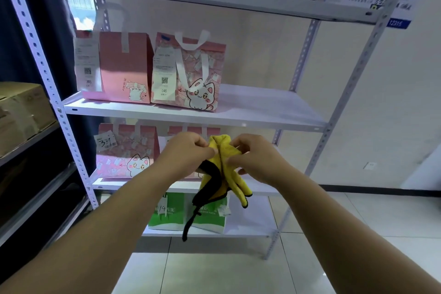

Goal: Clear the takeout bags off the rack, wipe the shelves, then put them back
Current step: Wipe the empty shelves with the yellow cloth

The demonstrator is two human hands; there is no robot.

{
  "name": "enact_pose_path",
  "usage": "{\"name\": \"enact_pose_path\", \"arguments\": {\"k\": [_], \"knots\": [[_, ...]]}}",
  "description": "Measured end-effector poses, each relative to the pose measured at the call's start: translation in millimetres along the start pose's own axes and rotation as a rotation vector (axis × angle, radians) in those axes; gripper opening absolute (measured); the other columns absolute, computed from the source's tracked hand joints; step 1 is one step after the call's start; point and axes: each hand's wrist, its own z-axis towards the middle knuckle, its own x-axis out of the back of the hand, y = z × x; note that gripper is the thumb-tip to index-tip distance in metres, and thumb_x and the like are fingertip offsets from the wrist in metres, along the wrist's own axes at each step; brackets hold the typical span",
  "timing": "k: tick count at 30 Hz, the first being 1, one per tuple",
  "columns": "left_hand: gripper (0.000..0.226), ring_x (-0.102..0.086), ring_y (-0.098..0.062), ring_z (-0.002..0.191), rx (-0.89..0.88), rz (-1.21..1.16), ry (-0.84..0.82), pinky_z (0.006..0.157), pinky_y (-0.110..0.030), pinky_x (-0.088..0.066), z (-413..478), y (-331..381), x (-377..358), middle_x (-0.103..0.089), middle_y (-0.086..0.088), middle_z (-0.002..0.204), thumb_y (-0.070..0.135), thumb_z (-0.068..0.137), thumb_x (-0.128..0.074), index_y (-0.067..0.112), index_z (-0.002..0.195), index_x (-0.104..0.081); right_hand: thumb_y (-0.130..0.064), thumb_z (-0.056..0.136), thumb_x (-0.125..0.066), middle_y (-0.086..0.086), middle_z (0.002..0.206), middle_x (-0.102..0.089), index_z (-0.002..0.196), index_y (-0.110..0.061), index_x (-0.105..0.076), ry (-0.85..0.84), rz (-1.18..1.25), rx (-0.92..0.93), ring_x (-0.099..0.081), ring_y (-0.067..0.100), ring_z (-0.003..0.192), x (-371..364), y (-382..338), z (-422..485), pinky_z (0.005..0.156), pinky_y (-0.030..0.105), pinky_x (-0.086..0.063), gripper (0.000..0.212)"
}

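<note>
Yellow cloth pinched between left hand and right hand, fingers curled on it, held before rack. Takeout bags seen on every shelf; clearing, wiping judged mostly pending.

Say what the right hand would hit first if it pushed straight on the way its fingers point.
The right hand points left, pinching the cloth; straight on it would likely meet the left hand, which pinches the same cloth. The bags behind look farther back, though depth is unclear.
</note>
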Motion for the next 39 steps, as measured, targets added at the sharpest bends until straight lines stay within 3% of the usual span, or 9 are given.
{"name": "enact_pose_path", "arguments": {"k": [6, 9, 14, 17, 19, 23, 28, 33, 39], "knots": [[0.025, -0.071, -0.016, 0.068, 0.002, -0.207, -0.192, 0.061, -0.028, -0.054, 1, 0, 9, -0.073, -0.003, 0.071, -0.002, 0.084, -0.05, 0.013, 0.083, -0.071, -0.023, 0.064, -0.082, -0.001, 0.099, -0.061, 0.105, -0.021, -0.055, -0.032, -0.001, 0.023, -0.06, 0.018, 0.087, -10, 4, -2, 0.076, 0.036, -0.054, 0.049], [0.032, -0.069, -0.008, 0.08, -0.047, -0.18, -0.255, 0.062, -0.021, -0.047, 0, -2, 12, -0.075, 0.005, 0.08, -0.002, 0.085, -0.048, 0.021, 0.089, -0.07, -0.016, 0.07, -0.076, -0.001, 0.094, -0.064, 0.097, -0.023, -0.056, 0.069, -0.013, 0.036, -0.062, 0.018, 0.083, -12, 8, 0, 0.073, 0.034, -0.055, 0.035], [0.032, -0.065, 0.002, 0.088, -0.142, -0.187, -0.251, 0.067, -0.021, -0.045, 3, -16, 17, -0.074, 0.016, 0.088, 0.007, 0.09, -0.053, 0.034, 0.096, -0.067, -0.002, 0.076, -0.064, 0.01, 0.09, -0.066, 0.091, -0.015, -0.063, 0.129, 0.166, -0.023, -0.065, 0.029, 0.085, -4, 7, 7, 0.08, 0.05, -0.054, 0.02], [0.023, -0.063, -0.003, 0.076, -0.191, -0.171, -0.086, 0.068, -0.024, -0.048, 5, -28, 13, -0.068, 0.011, 0.082, 0.017, 0.08, -0.07, 0.036, 0.091, -0.061, 0.007, 0.079, -0.058, 0.01, 0.08, -0.065, 0.085, -0.015, -0.062, 0.133, 0.296, -0.05, -0.066, 0.029, 0.079, -2, 6, 7, 0.075, 0.044, -0.057, 0.023], [0.042, -0.057, -0.008, 0.087, -0.127, -0.131, -0.047, 0.076, -0.031, -0.048, 9, -35, 10, -0.058, 0.008, 0.095, 0.032, 0.07, -0.078, 0.034, 0.104, -0.053, 0.013, 0.081, -0.054, 0.006, 0.073, -0.064, 0.083, -0.011, -0.061, 0.119, 0.479, -0.056, -0.067, 0.022, 0.07, 0, 5, 7, 0.065, 0.034, -0.059, 0.025], [0.071, -0.055, -0.014, 0.113, -0.07, -0.205, -0.298, 0.097, -0.038, -0.044, 13, -35, 6, -0.058, 0.007, 0.122, 0.049, 0.065, -0.072, 0.026, 0.128, -0.047, 0.017, 0.083, -0.046, 0.01, 0.074, -0.064, 0.09, -0.001, -0.059, 0.061, 0.721, -0.061, -0.067, 0.019, 0.065, 5, 0, 5, 0.06, 0.031, -0.057, 0.023], [0.039, -0.061, -0.014, 0.098, -0.124, -0.178, -0.286, 0.082, -0.033, -0.051, 18, -28, -9, -0.064, 0.006, 0.106, 0.031, 0.079, -0.07, 0.03, 0.113, -0.052, -0.001, 0.076, -0.044, 0.013, 0.082, -0.061, 0.096, -0.005, -0.063, -0.074, 0.772, -0.122, -0.061, 0.031, 0.08, 25, 0, 0, 0.075, 0.043, -0.056, 0.028], [0.034, -0.057, -0.006, 0.088, -0.24, 0.048, -0.251, 0.076, -0.036, -0.05, 32, -14, -28, -0.058, 0.017, 0.097, 0.045, 0.074, -0.07, 0.042, 0.102, -0.052, -0.026, 0.071, -0.08, -0.008, 0.086, -0.064, 0.102, -0.026, -0.061, 0.025, 0.198, -0.022, -0.065, 0.0, 0.073, 38, 10, 5, 0.059, 0.014, -0.051, 0.037], [0.048, -0.06, -0.001, 0.073, -0.253, 0.08, -0.311, 0.054, -0.018, -0.047, 62, 7, -50, -0.062, 0.014, 0.085, 0.059, 0.051, -0.08, 0.037, 0.087, -0.056, -0.02, 0.073, -0.077, 0.016, 0.086, -0.066, 0.094, -0.006, -0.065, 0.269, 0.224, -0.113, -0.064, 0.029, 0.08, 73, 45, 27, 0.081, 0.046, -0.052, 0.028]]}}
